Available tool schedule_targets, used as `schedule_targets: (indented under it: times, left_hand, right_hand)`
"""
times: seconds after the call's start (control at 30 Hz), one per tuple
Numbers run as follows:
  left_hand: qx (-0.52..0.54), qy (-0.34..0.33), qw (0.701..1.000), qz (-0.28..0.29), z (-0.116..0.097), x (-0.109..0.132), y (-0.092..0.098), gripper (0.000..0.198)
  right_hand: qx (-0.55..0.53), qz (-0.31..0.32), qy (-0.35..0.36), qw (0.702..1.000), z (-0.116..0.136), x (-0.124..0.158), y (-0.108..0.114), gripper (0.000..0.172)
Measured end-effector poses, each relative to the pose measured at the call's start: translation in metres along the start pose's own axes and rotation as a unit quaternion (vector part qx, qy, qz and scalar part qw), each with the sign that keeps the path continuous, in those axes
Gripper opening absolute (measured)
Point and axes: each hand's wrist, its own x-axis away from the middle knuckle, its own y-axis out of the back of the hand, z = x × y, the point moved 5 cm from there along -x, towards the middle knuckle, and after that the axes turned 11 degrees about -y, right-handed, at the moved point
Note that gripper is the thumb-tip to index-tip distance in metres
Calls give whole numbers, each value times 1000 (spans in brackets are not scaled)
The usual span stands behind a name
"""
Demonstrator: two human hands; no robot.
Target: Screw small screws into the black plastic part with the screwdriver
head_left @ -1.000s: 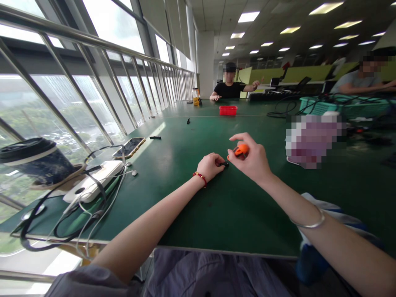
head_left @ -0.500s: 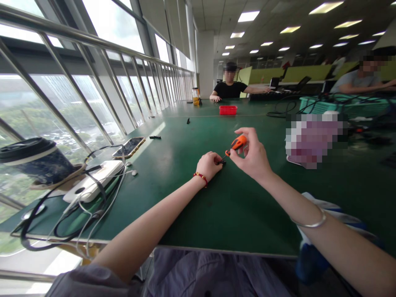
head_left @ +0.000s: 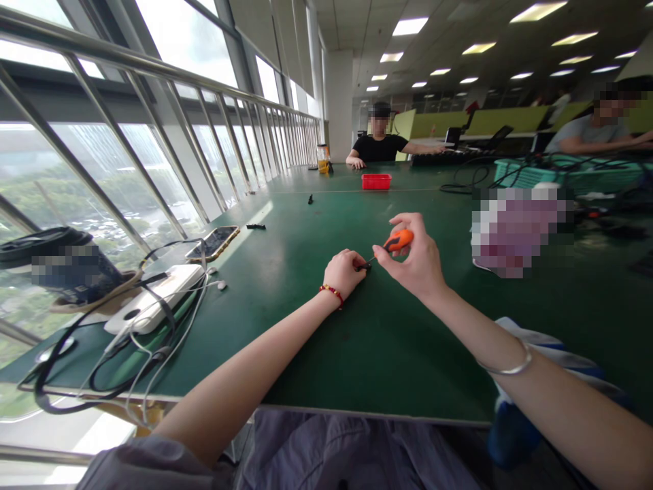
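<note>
My left hand [head_left: 345, 271] rests on the green table [head_left: 316, 327], its fingers curled round a small black part [head_left: 364, 267] that mostly hides under them. My right hand [head_left: 415, 262] pinches a small screwdriver with an orange handle [head_left: 398, 239]. The thin shaft slants down and left, and its tip meets the black part at my left fingertips. A red bead bracelet circles my left wrist and a silver bangle my right forearm.
At the left edge lie a phone [head_left: 213, 242], a white charger with tangled cables [head_left: 153, 299] and a dark cup. Two small black parts [head_left: 256, 226] lie further up the table, and a red tray [head_left: 376, 182] stands beyond them. A person in black sits at the far end; another sits at the right.
My right hand turned the screwdriver from lying in my fingers to pointing down at the black part, then lowered the handle a little. My left hand stayed put.
</note>
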Motion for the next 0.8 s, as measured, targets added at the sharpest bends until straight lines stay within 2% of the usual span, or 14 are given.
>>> schedule_targets:
  times: [0.1, 0.23, 0.27, 0.43, 0.57, 0.67, 0.7, 0.8]
  left_hand:
    - [1, 0, 1000, 3, 0, 0, 0, 11]
    - [6, 4, 1000, 8, 0, 0, 0, 11]
    - [4, 5, 1000, 8, 0, 0, 0, 11]
    - [-4, 1, 1000, 2, 0, 0, 0, 10]
    - [2, -1, 1000, 1, 0, 0, 0, 10]
    - [8, -1, 1000, 2, 0, 0, 0, 10]
    - [6, 0, 1000, 2, 0, 0, 0, 10]
    - [-4, 3, 1000, 1, 0, 0, 0, 9]
  right_hand:
    - [37, 1, -27, 999, -2, -1, -1, 30]
    - [14, 27, -28, 999, -3, -1, -3, 19]
    - [10, 25, -19, 999, -2, 0, -3, 19]
    - [35, -14, 0, 999, 1, 0, 2, 43]
    - [52, -1, -28, 998, 0, 0, -1, 27]
    - [26, 14, -16, 999, 0, 1, -2, 21]
    - [17, 13, -4, 1000, 0, 1, -2, 23]
    - [11, -3, 13, 1000, 1, 2, -1, 44]
